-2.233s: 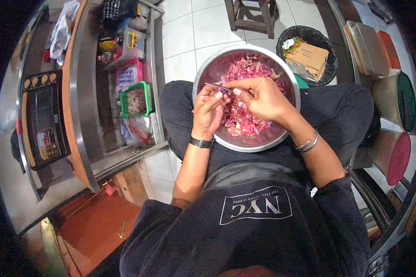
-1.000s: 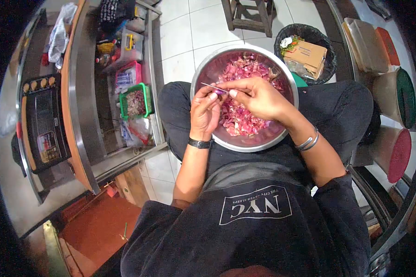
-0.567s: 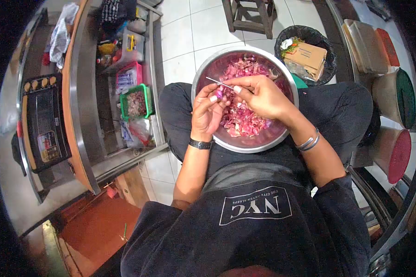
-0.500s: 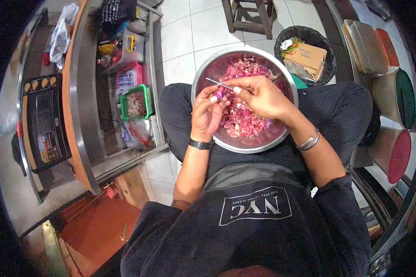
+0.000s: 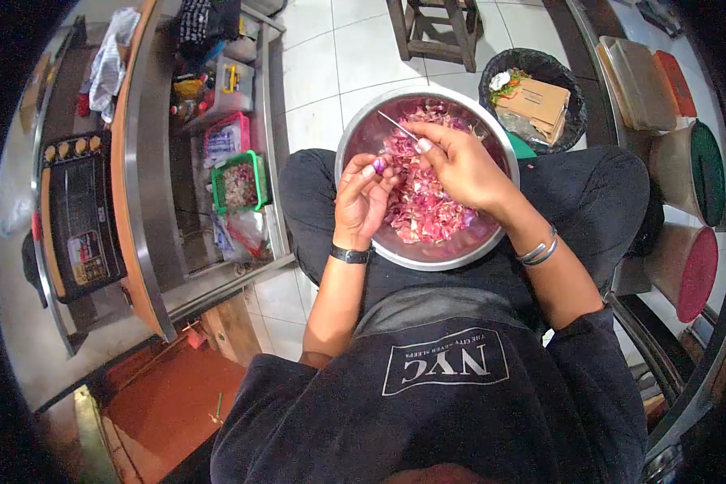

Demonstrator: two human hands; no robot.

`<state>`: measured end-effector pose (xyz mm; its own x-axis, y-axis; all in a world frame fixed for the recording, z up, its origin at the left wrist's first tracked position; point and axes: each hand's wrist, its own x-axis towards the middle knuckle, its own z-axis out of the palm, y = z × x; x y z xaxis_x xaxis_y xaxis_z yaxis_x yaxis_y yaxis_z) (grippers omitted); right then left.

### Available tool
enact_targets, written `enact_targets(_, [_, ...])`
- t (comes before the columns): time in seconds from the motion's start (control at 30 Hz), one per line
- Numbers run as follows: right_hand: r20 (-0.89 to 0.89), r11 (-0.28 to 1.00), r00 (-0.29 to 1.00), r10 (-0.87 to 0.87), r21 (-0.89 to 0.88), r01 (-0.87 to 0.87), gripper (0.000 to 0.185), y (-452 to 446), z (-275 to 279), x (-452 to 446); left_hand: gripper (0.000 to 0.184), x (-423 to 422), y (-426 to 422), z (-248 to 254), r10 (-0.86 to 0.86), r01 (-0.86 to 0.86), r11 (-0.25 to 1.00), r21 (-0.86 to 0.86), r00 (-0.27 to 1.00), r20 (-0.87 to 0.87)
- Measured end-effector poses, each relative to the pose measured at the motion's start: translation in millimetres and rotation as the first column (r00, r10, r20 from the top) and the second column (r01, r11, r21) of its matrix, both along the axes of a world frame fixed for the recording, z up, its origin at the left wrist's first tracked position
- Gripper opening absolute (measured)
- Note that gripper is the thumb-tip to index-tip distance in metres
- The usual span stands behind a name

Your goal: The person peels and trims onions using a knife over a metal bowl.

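Observation:
A large metal bowl [image 5: 355,226] rests on my lap, with many reddish-purple shallot skins and pieces [image 5: 427,214] inside. Over its left part, my left hand [image 5: 363,198] is closed, pinching a small purple shallot [image 5: 380,164] between thumb and fingertips. My right hand [image 5: 464,169] grips a small knife over the bowl's middle. The thin blade of the knife [image 5: 397,126] points up and to the left, apart from the shallot. Its handle is hidden inside my fingers.
Beyond the bowl on the right stands a black-lined bin [image 5: 577,121] holding cardboard and scraps. A wooden stool [image 5: 436,44] is on the tiled floor ahead. To the left, a shelf carries a green basket [image 5: 260,181] and a pink basket [image 5: 242,129]. Lidded containers [image 5: 686,173] line the right.
The knife blade has swung upward, away from the shallot, as my right hand shifted slightly. My left hand keeps its pinch on the shallot in nearly the same place.

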<state>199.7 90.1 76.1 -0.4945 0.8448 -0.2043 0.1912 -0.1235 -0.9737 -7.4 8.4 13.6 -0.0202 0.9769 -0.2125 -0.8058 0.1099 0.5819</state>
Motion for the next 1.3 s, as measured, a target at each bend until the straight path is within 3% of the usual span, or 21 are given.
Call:
enact_targets(0.13, [-0.054,0.98,0.998,0.03,0.198,-0.019,0.04,-3,-13,-2,0.023,-2,-1,-3,0.019,-0.02,0.999,-0.03,1.0,-0.007])
enact_targets(0.2, [0.091,0.976,0.989,0.121,0.169,-0.135,0.039,-2,-13,-3,0.024,-1,-1,-3,0.028,-0.029,0.999,-0.033,0.999,-0.039])
enact_targets(0.53, [0.092,0.983,0.989,0.113,0.133,-0.124,0.032,-7,-5,-6,0.022,4,1,0,0.045,-0.046,0.999,-0.011,0.99,-0.13])
enact_targets(0.63, [-0.054,0.988,0.988,0.146,0.065,-0.142,0.033,-10,-13,-10,0.018,5,0,3,0.047,-0.051,0.998,-0.029,0.991,-0.122])
enact_targets(0.8, [-0.151,0.97,0.975,0.166,0.202,-0.133,0.035,-12,-22,-14,0.018,2,-1,0,0.041,-0.047,0.998,-0.043,0.99,-0.133])
enact_targets(0.83, [-0.151,0.97,0.975,0.165,0.201,-0.133,0.035,-12,-19,-12,0.018,2,-2,0,0.041,-0.046,0.998,-0.037,0.993,-0.113])
enact_targets(0.9, [0.058,0.967,0.98,0.188,0.165,-0.195,0.035,-10,-8,-7,0.018,3,-2,0,0.039,-0.043,0.999,-0.028,0.993,-0.116])
enact_targets(1.3, [-0.021,0.979,0.992,0.125,0.163,-0.12,0.03,-7,-2,-5,0.02,6,0,4,0.047,-0.046,0.999,0.015,0.995,-0.088])
